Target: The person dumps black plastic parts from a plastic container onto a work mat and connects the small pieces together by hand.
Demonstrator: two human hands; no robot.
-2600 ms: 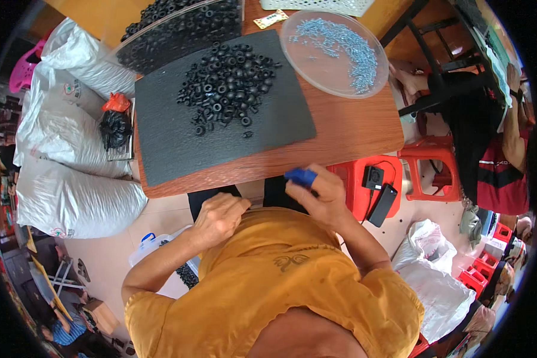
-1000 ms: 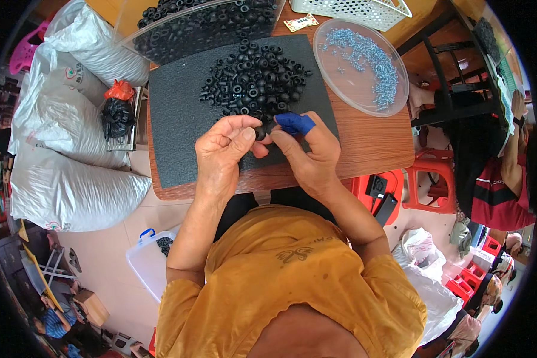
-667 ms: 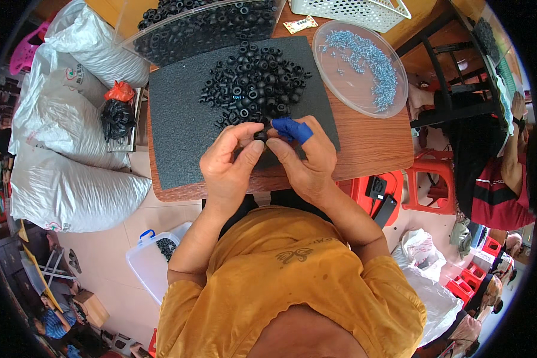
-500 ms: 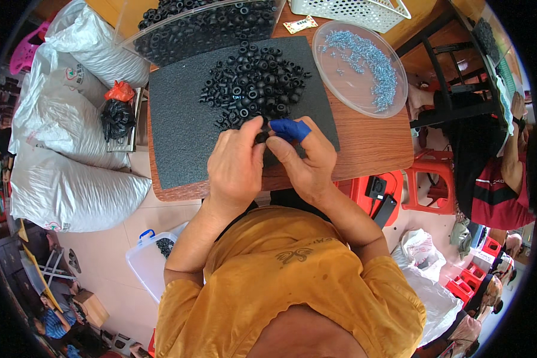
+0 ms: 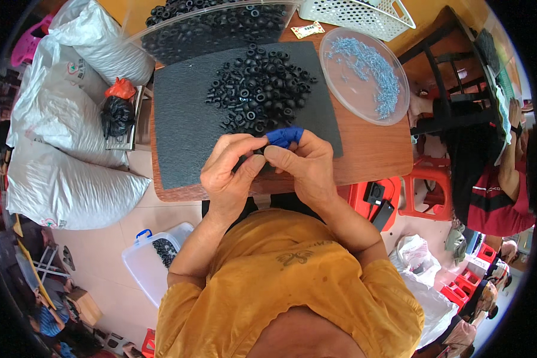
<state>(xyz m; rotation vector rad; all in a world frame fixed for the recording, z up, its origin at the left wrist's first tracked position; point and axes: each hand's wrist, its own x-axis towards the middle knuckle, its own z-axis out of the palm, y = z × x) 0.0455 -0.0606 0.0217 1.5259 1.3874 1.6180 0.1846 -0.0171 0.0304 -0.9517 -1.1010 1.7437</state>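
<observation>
Left hand: the left hand (image 5: 230,170) is curled, thumb and fingertips pinched on a small black part at the near edge of the mat; the part is mostly hidden, so its exact shape cannot be told
Right hand: the right hand (image 5: 301,164) meets the left one fingertip to fingertip, pinching at the same spot; its forefinger wears a blue finger wrap (image 5: 284,136)
Held part: small, dark and tucked between the fingertips of both hands, just at the near edge of the pile
Black rings: a loose heap of black rubber rings (image 5: 256,89), small and round with a hole through the middle, matte, some flat and some on edge, lying on the mat just beyond the hands
Mat: a dark grey foam mat (image 5: 182,122), rough-textured, covering most of the wooden table (image 5: 376,155)
Clear tray: a clear tray (image 5: 215,30) full of more black rings at the far edge of the mat
Round dish: a clear round dish (image 5: 364,74) with a scatter of small pale blue pieces, to the right of the mat, well apart from the hands
Basket: a white mesh basket (image 5: 364,13) beyond the dish
Floor left: white sacks (image 5: 59,149) beside the table, and a clear plastic tub (image 5: 152,259) with black rings in it
Floor right: red stools (image 5: 426,191) by the table edge
</observation>
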